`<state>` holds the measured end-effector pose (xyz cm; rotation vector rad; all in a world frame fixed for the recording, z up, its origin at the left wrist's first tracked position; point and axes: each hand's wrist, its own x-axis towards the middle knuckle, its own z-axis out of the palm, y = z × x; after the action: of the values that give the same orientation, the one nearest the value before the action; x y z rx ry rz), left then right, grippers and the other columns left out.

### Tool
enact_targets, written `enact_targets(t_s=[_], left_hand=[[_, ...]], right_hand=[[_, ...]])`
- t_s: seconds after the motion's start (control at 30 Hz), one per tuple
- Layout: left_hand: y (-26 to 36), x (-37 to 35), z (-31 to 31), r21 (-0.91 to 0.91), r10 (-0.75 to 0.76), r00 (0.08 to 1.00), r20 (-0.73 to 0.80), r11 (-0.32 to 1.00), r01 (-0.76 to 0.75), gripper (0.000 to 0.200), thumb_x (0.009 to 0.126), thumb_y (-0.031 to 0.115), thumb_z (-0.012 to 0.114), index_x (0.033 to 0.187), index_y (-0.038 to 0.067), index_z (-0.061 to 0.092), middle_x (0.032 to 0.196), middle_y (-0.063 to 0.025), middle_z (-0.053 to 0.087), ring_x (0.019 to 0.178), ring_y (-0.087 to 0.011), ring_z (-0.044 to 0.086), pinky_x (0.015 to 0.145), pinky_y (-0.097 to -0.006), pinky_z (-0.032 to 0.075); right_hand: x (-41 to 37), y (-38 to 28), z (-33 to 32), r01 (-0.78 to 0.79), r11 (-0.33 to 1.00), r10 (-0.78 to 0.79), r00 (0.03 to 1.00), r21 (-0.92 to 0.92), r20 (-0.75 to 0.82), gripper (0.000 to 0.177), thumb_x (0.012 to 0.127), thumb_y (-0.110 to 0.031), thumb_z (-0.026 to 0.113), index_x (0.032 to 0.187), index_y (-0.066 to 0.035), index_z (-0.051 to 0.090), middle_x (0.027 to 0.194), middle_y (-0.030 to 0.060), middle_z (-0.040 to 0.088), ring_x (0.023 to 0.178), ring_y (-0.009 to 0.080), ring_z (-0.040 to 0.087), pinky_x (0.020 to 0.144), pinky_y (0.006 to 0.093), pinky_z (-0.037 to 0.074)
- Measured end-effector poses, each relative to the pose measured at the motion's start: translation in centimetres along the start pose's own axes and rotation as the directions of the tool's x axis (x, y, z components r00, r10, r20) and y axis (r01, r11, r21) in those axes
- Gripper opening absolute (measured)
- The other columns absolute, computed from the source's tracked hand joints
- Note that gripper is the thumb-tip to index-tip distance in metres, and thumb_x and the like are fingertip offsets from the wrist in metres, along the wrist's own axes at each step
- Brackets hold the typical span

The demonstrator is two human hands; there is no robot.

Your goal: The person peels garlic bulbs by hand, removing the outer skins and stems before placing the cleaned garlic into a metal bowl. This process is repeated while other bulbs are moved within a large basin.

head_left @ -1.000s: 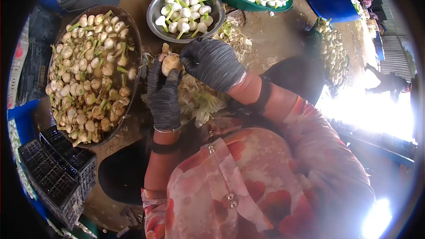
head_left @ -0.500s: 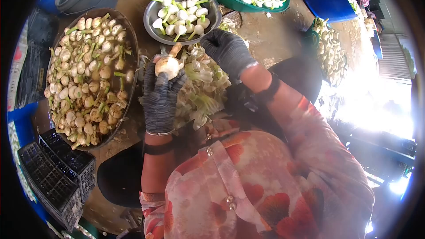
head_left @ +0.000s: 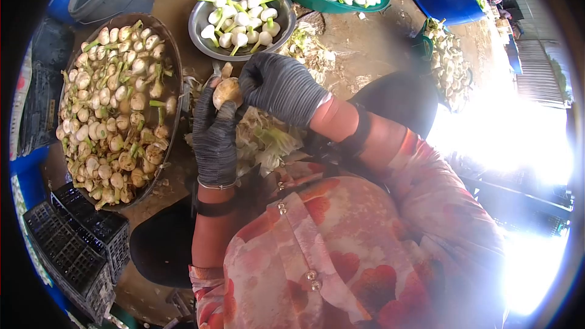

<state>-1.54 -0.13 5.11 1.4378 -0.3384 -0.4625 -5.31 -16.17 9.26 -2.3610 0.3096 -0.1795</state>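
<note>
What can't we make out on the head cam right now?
Head view:
1. Fingertips of the right hand, and whether they grip a tool: hidden by the curled hand itself.
2. The side of the bulb against the left hand: covered by that hand.
3. Far side of the green basin: cut off by top edge.
4. Background at right: washed out by glare.

Basin (head_left: 181,79) left of bowl (head_left: 289,29); bulbs (head_left: 242,19) in both.
</note>
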Motion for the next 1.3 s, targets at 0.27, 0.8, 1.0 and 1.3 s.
enact_targets(t_s=[0.27, 0.8, 1.0, 1.3], left_hand=[[-0.6, -0.2, -0.6, -0.474, -0.043, 0.988, 0.146, 0.874, 0.109, 0.046, 0.098, 0.018, 0.056, 0.139, 0.001, 0.044, 0.132, -0.0120, 0.052, 0.119, -0.0206, 0.055, 0.098, -0.0362, 0.052], [-0.9, -0.9, -1.0, -0.320, -0.298, 0.922, 0.248, 0.873, 0.368, 0.062, 0.086, 0.019, 0.067, 0.140, 0.002, 0.044, 0.123, -0.0065, 0.057, 0.109, -0.0142, 0.055, 0.096, -0.0281, 0.044], [-0.5, -0.7, -0.7, 0.140, 0.123, 0.946, 0.299, 0.975, -0.172, 0.073, 0.080, 0.017, 0.069, 0.144, 0.002, 0.039, 0.130, -0.0084, 0.052, 0.112, -0.0156, 0.053, 0.098, -0.0296, 0.043], [0.9, -0.4, 0.0, 0.083, -0.154, 0.958, 0.243, 0.987, 0.138, 0.076, 0.084, 0.021, 0.067, 0.148, 0.000, 0.031, 0.136, -0.0120, 0.048, 0.119, -0.0184, 0.049, 0.101, -0.0332, 0.042]], right_hand=[[1.5, 6.4, -2.5, -0.305, 0.895, 0.296, 0.952, -0.324, -0.080, 0.023, 0.088, -0.025, 0.063, 0.097, -0.004, 0.069, 0.089, 0.0180, 0.070, 0.083, 0.0344, 0.067, 0.080, 0.0439, 0.053], [-0.4, -0.1, -1.6, 0.229, 0.954, -0.188, 0.960, -0.196, 0.206, 0.022, 0.085, -0.026, 0.067, 0.093, -0.006, 0.068, 0.081, 0.0150, 0.068, 0.079, 0.0345, 0.066, 0.074, 0.0411, 0.054], [-0.2, 1.4, -1.3, -0.001, 1.000, -0.001, 0.939, 0.006, 0.344, 0.029, 0.089, -0.027, 0.063, 0.103, -0.002, 0.064, 0.091, 0.0186, 0.067, 0.087, 0.0353, 0.066, 0.077, 0.0410, 0.054], [-2.5, 1.9, -1.6, 0.160, 0.947, -0.215, 0.960, 0.279, 0.178, 0.024, 0.091, -0.023, 0.066, 0.101, -0.002, 0.059, 0.093, 0.0147, 0.064, 0.086, 0.0321, 0.064, 0.078, 0.0389, 0.050]])
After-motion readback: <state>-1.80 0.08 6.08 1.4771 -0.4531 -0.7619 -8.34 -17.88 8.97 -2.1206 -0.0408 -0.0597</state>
